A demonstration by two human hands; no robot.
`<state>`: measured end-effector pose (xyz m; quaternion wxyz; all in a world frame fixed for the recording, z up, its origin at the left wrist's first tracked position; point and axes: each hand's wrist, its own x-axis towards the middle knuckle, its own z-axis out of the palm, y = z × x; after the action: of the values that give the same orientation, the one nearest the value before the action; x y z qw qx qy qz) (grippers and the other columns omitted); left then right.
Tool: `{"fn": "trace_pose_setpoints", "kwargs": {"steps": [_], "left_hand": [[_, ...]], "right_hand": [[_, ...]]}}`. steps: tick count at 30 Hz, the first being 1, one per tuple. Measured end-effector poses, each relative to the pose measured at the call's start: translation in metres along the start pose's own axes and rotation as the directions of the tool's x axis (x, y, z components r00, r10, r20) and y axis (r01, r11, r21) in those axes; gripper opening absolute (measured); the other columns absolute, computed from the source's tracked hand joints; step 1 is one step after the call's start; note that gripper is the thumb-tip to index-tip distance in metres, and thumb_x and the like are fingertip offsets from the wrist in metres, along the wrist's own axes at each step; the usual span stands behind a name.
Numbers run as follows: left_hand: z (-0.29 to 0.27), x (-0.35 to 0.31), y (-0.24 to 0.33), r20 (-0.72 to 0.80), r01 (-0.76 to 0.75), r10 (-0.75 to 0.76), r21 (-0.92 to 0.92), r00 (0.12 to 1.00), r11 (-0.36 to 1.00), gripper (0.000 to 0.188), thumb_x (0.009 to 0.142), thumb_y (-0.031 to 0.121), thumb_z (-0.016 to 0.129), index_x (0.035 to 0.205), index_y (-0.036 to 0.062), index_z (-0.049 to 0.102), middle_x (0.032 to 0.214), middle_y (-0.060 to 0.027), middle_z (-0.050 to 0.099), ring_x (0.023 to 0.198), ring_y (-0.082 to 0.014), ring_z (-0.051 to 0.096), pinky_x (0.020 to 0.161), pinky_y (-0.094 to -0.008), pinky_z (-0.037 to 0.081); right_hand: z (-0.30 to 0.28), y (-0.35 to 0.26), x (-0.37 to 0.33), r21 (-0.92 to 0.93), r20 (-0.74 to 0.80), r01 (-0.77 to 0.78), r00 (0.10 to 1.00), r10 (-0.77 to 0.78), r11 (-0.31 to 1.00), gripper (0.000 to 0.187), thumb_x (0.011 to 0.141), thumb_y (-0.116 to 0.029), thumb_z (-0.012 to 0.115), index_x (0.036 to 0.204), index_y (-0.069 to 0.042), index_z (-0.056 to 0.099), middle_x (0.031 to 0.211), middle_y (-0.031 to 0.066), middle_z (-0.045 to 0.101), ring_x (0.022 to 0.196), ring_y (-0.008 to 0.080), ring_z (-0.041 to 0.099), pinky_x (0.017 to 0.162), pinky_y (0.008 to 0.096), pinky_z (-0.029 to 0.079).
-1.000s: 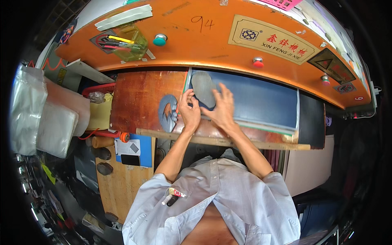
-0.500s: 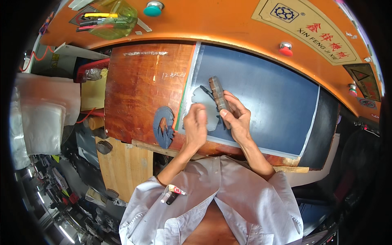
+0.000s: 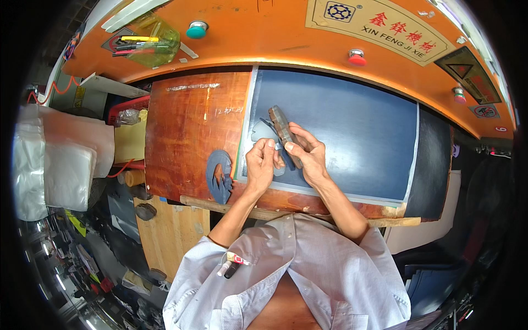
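Observation:
My right hand (image 3: 309,154) grips a long brown block (image 3: 281,124) with a grey edge, perhaps a cutting die. The block slants up and to the left over a dark blue board (image 3: 341,126). Close by its lower left side, the fingertips of my left hand (image 3: 260,164) are pinched together; whatever they hold is too small to make out. Beneath and between the hands lie a pale grey cut-out shape (image 3: 263,132) and some dark scraps, partly hidden by fingers. A dark grey ring-like piece (image 3: 218,186) with a jagged opening rests to the left.
Across the back runs an orange machine body (image 3: 275,41) bearing a green button (image 3: 197,29), a red button (image 3: 357,57) and a yellow pen holder (image 3: 159,41). Reddish-brown wooden board (image 3: 187,137) lies left of the blue one. Clear plastic bags (image 3: 69,170) hang at far left.
My left hand has come in closer to the block, its fingers now pinched at the block's side. My right hand still holds the block. The whole view has shifted slightly.

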<state>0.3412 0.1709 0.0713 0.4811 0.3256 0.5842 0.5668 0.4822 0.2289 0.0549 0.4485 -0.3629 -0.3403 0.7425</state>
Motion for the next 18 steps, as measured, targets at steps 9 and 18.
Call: {"fn": "trace_pose_setpoints", "kwargs": {"steps": [9,18], "left_hand": [[-0.005,-0.028,-0.003,-0.203,0.170,-0.184,-0.089,0.962,0.982,0.026,0.110,0.023,0.057,0.100,0.0004,0.061,0.074,-0.0035,0.063,0.065,-0.0128,0.066,0.058,-0.0257,0.052],[0.006,-0.037,-0.016,0.022,-0.012,0.006,0.285,1.000,0.958,0.027,0.109,0.021,0.060,0.094,-0.0006,0.063,0.076,-0.0065,0.070,0.065,-0.0097,0.067,0.056,-0.0247,0.048]], "right_hand": [[-0.008,-0.006,0.000,0.063,-0.058,0.004,0.998,0.000,0.998,0.052,0.092,-0.004,0.078,0.140,0.006,0.060,0.142,0.0170,0.063,0.119,0.0204,0.066,0.101,0.0341,0.055],[-0.016,-0.007,0.005,0.083,-0.053,-0.087,0.994,0.091,0.993,0.048,0.092,-0.013,0.080,0.135,0.004,0.065,0.139,0.0167,0.065,0.108,0.0144,0.067,0.095,0.0299,0.054]]}}
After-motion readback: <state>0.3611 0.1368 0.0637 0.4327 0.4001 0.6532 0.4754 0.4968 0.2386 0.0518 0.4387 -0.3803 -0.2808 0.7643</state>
